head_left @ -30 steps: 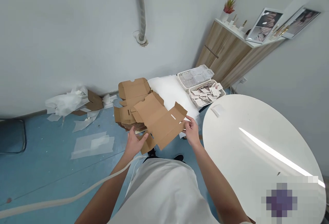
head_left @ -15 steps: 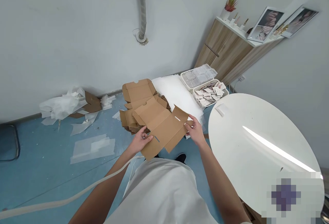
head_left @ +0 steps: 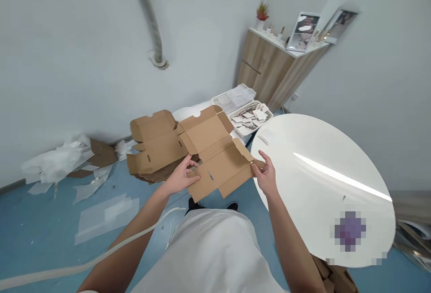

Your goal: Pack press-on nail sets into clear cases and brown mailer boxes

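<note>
Between my two hands an unfolded brown cardboard box (head_left: 220,163) is held up, its flaps spread and a slot cut near its left side. My left hand (head_left: 183,174) pinches the left edge with thumb and fingers. At the right edge my right hand (head_left: 265,172) grips a side flap, thumb on top and index finger lifted. Just left of the held box lies a stack of flat cardboard boxes (head_left: 156,149), partly covered by it. White packing material (head_left: 188,110) shows behind.
A round white table (head_left: 323,185) stands to the right. Two white baskets (head_left: 251,120) with cards and clear cases sit before a wooden cabinet (head_left: 269,64). Scrap foam sheets (head_left: 57,163) lie on the blue floor at left. A white cable (head_left: 111,250) crosses my left arm.
The held box has moved right, off the stack, and its far panel has tilted up. My view has turned to the right, and the right index finger has lifted.
</note>
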Demonstrator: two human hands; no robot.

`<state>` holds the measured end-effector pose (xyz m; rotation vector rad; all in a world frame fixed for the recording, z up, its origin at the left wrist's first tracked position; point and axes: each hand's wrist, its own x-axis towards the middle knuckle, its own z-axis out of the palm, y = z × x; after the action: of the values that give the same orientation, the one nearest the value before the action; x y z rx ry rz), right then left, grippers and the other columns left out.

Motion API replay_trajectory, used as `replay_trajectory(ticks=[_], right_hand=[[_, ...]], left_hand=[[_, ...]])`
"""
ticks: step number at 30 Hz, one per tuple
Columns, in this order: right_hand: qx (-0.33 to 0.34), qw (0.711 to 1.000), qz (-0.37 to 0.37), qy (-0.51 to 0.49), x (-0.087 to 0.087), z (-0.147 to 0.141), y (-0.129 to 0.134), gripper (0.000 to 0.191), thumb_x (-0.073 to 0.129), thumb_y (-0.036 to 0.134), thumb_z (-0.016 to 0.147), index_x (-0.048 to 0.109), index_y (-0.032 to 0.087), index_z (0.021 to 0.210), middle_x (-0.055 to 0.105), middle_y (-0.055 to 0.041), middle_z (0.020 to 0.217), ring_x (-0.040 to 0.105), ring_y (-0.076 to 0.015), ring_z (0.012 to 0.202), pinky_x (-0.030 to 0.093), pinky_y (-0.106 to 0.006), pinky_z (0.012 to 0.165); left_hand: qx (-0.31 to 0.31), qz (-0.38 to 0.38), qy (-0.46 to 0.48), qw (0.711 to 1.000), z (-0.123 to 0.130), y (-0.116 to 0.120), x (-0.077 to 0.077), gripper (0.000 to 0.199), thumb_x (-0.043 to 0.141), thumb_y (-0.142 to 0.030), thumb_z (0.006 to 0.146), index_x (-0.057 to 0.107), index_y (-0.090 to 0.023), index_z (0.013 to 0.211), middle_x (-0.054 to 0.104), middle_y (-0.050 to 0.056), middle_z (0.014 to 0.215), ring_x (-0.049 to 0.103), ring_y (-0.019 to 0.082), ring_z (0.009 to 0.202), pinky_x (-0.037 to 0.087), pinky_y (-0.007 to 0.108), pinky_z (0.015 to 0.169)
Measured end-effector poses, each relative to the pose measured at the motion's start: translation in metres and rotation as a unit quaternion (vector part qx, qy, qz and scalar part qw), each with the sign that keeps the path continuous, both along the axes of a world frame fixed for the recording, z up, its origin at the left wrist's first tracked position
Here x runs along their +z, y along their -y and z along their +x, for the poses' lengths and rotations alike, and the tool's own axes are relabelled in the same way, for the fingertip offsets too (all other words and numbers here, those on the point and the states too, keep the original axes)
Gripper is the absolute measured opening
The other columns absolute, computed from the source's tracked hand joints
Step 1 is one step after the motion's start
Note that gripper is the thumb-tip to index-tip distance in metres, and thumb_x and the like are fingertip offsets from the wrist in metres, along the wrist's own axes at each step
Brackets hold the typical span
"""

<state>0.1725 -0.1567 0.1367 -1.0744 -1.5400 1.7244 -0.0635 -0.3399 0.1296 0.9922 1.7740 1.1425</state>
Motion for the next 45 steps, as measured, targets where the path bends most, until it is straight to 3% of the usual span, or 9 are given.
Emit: replay_trajectory(ticks=[5, 8, 16, 20, 26, 30, 35, 40, 45], right_hand=[[-0.102, 0.995, 0.001, 0.008, -0.012, 0.082, -0.013, 0.069, 0.061, 0.039, 0.068, 0.031, 0.026, 0.129, 0.06, -0.0076, 0.105, 0.061, -0.0174, 0.076, 0.055, -0.038, 0.064], [-0.157, 0.987, 0.002, 0.028, -0.024, 0.13, -0.012, 0.066, 0.062, 0.038, 0.066, 0.036, 0.025, 0.126, 0.057, -0.0091, 0.111, 0.06, -0.0163, 0.075, 0.055, -0.038, 0.064], [-0.343, 0.932, 0.033, 0.117, -0.065, 0.212, 0.012, 0.053, 0.058, 0.033, 0.069, 0.047, 0.018, 0.119, 0.056, -0.0136, 0.115, 0.06, -0.0173, 0.078, 0.052, -0.034, 0.068], [-0.432, 0.894, 0.025, 0.114, -0.092, 0.222, 0.027, 0.054, 0.056, 0.033, 0.069, 0.046, 0.017, 0.12, 0.057, -0.014, 0.113, 0.06, -0.0179, 0.084, 0.05, -0.033, 0.07], [-0.516, 0.85, -0.031, 0.104, -0.119, 0.217, 0.046, 0.057, 0.055, 0.035, 0.069, 0.042, 0.018, 0.122, 0.057, -0.0126, 0.113, 0.061, -0.0173, 0.082, 0.049, -0.033, 0.071], [-0.505, 0.851, -0.073, 0.122, -0.12, 0.212, 0.049, 0.061, 0.056, 0.036, 0.068, 0.039, 0.017, 0.123, 0.058, -0.012, 0.109, 0.06, -0.0175, 0.078, 0.049, -0.032, 0.069], [-0.457, 0.846, -0.106, 0.251, -0.115, 0.21, 0.042, 0.065, 0.061, 0.043, 0.063, 0.044, 0.017, 0.12, 0.062, -0.0082, 0.096, 0.059, -0.0189, 0.079, 0.046, -0.031, 0.07], [-0.431, 0.833, -0.13, 0.323, -0.115, 0.208, 0.029, 0.051, 0.043, 0.051, 0.075, 0.049, 0.019, 0.115, 0.063, -0.007, 0.093, 0.059, -0.0193, 0.081, 0.043, -0.029, 0.068], [-0.443, 0.812, -0.124, 0.359, -0.12, 0.212, 0.019, 0.041, 0.029, 0.049, 0.081, 0.058, 0.023, 0.096, 0.064, -0.0053, 0.092, 0.058, -0.0204, 0.082, 0.042, -0.03, 0.067]], left_hand=[[0.055, 0.008, -0.068, 0.996, 0.044, -0.07, -0.009, 0.088, 0.066, -0.028, 0.063, 0.016, -0.028, 0.136, 0.051, 0.005, 0.108, 0.055, 0.01, 0.071, 0.047, 0.027, 0.066], [0.071, 0.006, -0.049, 0.996, 0.082, -0.115, -0.021, 0.086, 0.066, -0.029, 0.064, 0.018, -0.029, 0.135, 0.047, 0.007, 0.117, 0.055, 0.008, 0.062, 0.048, 0.026, 0.058], [-0.03, -0.012, 0.079, 0.996, 0.171, -0.2, -0.037, 0.08, 0.068, -0.026, 0.064, 0.025, -0.028, 0.131, 0.04, 0.012, 0.126, 0.06, 0.013, 0.076, 0.051, 0.029, 0.064], [-0.078, -0.068, 0.125, 0.987, 0.195, -0.216, -0.05, 0.077, 0.069, -0.02, 0.063, 0.029, -0.025, 0.129, 0.038, 0.014, 0.128, 0.06, 0.015, 0.083, 0.051, 0.028, 0.064], [-0.111, -0.127, 0.071, 0.983, 0.203, -0.226, -0.081, 0.066, 0.069, -0.022, 0.063, 0.038, -0.018, 0.121, 0.05, 0.013, 0.111, 0.059, 0.014, 0.078, 0.051, 0.026, 0.061], [-0.135, -0.116, 0.048, 0.983, 0.201, -0.239, -0.098, 0.062, 0.068, -0.023, 0.063, 0.04, -0.017, 0.118, 0.055, 0.009, 0.097, 0.06, 0.013, 0.072, 0.05, 0.027, 0.06], [-0.192, -0.105, 0.01, 0.976, 0.199, -0.253, -0.111, 0.059, 0.064, -0.021, 0.064, 0.04, -0.017, 0.118, 0.056, 0.005, 0.092, 0.06, 0.013, 0.072, 0.05, 0.027, 0.063], [-0.226, -0.105, -0.007, 0.968, 0.195, -0.266, -0.123, 0.059, 0.066, -0.022, 0.062, 0.042, -0.018, 0.117, 0.057, 0.004, 0.09, 0.06, 0.014, 0.076, 0.05, 0.03, 0.068], [-0.238, -0.109, -0.012, 0.965, 0.191, -0.284, -0.128, 0.057, 0.063, -0.023, 0.066, 0.041, -0.016, 0.118, 0.057, 0.007, 0.095, 0.06, 0.018, 0.084, 0.049, 0.034, 0.075]])
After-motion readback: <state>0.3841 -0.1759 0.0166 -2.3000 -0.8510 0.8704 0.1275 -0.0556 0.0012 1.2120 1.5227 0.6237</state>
